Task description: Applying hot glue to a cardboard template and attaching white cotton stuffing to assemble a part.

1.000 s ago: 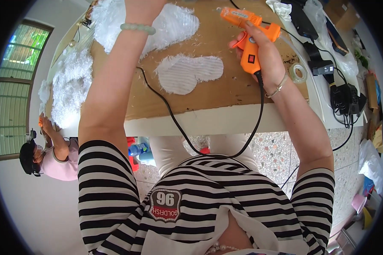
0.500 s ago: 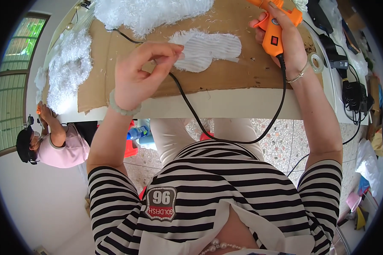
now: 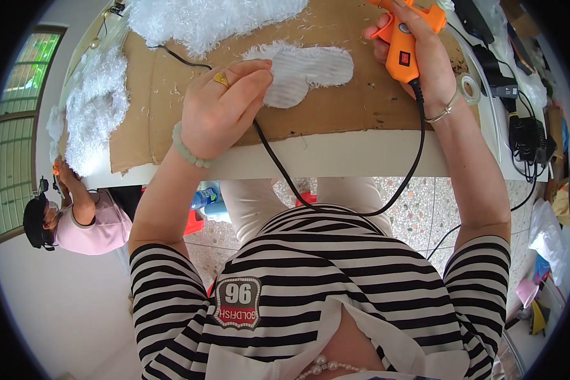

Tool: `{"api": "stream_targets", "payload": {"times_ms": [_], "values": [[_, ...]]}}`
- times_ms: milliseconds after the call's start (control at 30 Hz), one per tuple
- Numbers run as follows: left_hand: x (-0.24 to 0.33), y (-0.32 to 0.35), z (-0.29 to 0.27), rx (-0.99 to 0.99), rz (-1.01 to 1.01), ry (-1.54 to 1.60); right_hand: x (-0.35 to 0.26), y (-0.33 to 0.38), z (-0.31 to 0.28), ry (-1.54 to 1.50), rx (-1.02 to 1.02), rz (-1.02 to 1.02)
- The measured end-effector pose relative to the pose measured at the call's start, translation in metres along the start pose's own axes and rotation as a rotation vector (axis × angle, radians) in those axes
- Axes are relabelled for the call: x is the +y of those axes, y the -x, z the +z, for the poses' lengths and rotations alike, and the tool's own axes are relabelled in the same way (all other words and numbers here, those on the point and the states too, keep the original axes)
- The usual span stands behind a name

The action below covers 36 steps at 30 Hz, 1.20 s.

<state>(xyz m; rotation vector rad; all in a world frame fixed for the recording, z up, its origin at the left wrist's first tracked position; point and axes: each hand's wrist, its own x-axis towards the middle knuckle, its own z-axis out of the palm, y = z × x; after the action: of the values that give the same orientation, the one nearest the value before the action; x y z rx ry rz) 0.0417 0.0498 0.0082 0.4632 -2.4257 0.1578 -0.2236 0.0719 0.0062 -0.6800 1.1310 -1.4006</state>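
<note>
The left hand [image 3: 218, 111] pinches the near end of a white fuzzy cutout [image 3: 307, 69] lying on the brown cardboard sheet [image 3: 354, 107] on the counter [image 3: 335, 155]; its long axis runs left to right, stretching away from those fingers toward the right hand [image 3: 424, 63]. That hand's fingers are wrapped around an orange glue gun [image 3: 404, 38], just right of the cutout's far end, its black cord [image 3: 361, 206] looping back. A roll of clear tape [image 3: 468, 88] sits beside the right wrist.
</note>
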Motion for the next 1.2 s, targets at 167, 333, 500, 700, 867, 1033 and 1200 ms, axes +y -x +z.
{"api": "stream_targets", "payload": {"times_ms": [167, 333, 500, 700, 867, 1033, 1200], "values": [[0.005, -0.009, -0.01, 0.166, -0.761, 0.831, -0.002, 0.003, 0.001, 0.018, 0.03, 0.034], [0.007, -0.009, -0.016, -0.107, -1.039, 1.128, -0.004, 0.003, 0.004, 0.032, 0.046, 0.02], [0.009, 0.002, -0.011, -0.221, -1.233, 1.184, -0.003, 0.004, 0.005, 0.025, 0.022, 0.02], [0.004, -0.002, -0.008, -0.113, -1.329, 1.15, -0.003, 0.004, 0.002, 0.024, 0.023, 0.021], [0.008, -0.006, -0.006, -0.031, -1.365, 1.054, 0.0, 0.003, 0.0, 0.021, -0.006, 0.025], [0.009, -0.009, -0.004, -0.024, -1.332, 1.028, -0.001, 0.006, 0.0, -0.022, -0.072, 0.004], [0.008, -0.011, -0.003, -0.04, -1.324, 0.995, 0.0, 0.012, 0.005, -0.037, -0.166, -0.018]]}}
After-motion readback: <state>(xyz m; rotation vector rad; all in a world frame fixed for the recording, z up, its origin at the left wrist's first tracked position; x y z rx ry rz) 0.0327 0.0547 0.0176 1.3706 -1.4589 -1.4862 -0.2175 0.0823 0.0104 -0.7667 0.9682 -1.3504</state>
